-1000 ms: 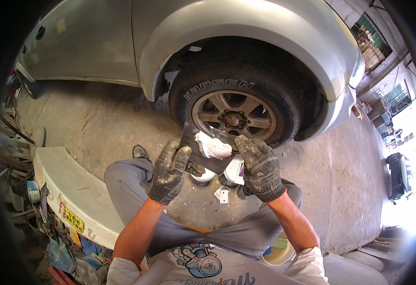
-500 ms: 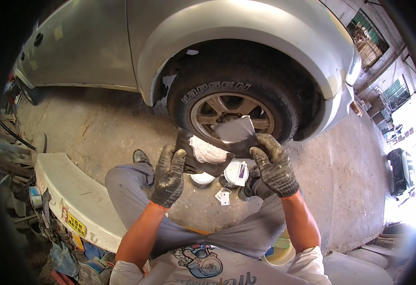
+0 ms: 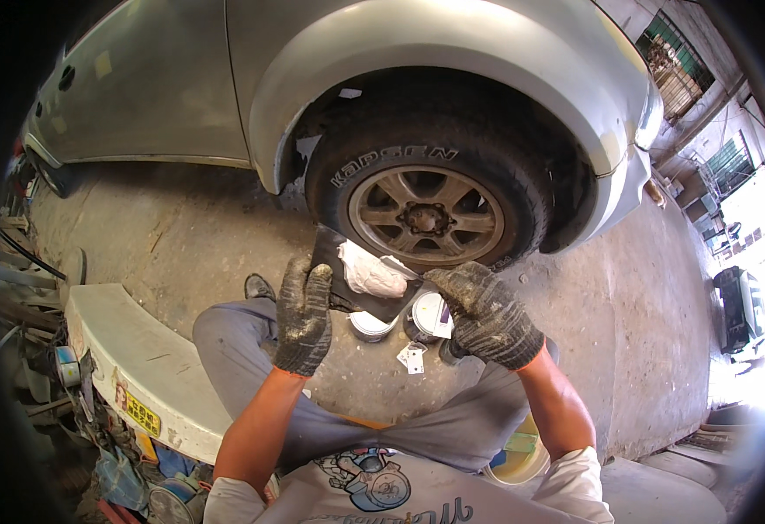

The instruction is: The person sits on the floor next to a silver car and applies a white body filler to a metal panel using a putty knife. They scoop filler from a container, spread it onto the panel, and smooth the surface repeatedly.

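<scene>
My left hand (image 3: 304, 316), in a grey knit work glove, grips a thin dark board (image 3: 326, 251) by its near left side. A lump of pale pinkish putty (image 3: 373, 272) sits on the board. My right hand (image 3: 490, 314), gloved the same way, closes round a thin dark spreader, which now shows almost edge-on and is largely hidden by the fingers. Its putty-smeared edge (image 3: 402, 267) meets the right side of the lump. Both hands are held up in front of the car wheel (image 3: 426, 217).
A silver car (image 3: 155, 79) stands ahead. Two lidded cans (image 3: 372, 326) and some white cards (image 3: 412, 358) are on the floor between my legs. A pale bumper (image 3: 146, 367) lies at left, with clutter beyond it. A bucket (image 3: 522, 463) is by my right thigh.
My right hand has moved slightly left and turned the spreader from flat to nearly edge-on, bringing it onto the putty. The putty's shape has shifted. The board has tilted a little.
</scene>
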### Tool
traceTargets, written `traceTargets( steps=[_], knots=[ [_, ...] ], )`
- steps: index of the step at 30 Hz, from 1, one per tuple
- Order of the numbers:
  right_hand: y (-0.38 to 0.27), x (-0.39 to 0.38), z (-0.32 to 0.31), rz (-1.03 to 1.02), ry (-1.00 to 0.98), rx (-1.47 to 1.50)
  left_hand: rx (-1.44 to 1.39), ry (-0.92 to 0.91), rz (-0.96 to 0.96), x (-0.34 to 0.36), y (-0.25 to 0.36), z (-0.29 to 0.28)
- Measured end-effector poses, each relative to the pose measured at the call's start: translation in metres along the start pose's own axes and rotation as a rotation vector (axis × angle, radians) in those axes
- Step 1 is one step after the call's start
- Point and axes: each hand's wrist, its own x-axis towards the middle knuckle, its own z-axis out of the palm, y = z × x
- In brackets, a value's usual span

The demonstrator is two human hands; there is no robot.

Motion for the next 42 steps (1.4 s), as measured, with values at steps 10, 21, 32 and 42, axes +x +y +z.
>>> traceTargets(
  steps=[10,21,32,42],
  knots=[
    [0.033,0.008,0.026,0.209,0.260,0.101,-0.083,0.086,-0.206,-0.003,-0.002,-0.004],
    [0.024,0.001,0.067,0.217,0.140,0.821,-0.342,-0.233,-0.319,-0.011,-0.012,-0.002],
    [0.006,-0.008,0.054,0.392,-0.248,1.203,-0.264,-0.251,-0.216,-0.012,-0.009,-0.002],
    [0.040,-0.008,0.066,0.697,-0.295,0.823,-0.221,-0.129,-0.159,-0.010,-0.001,-0.004]
  ],
)
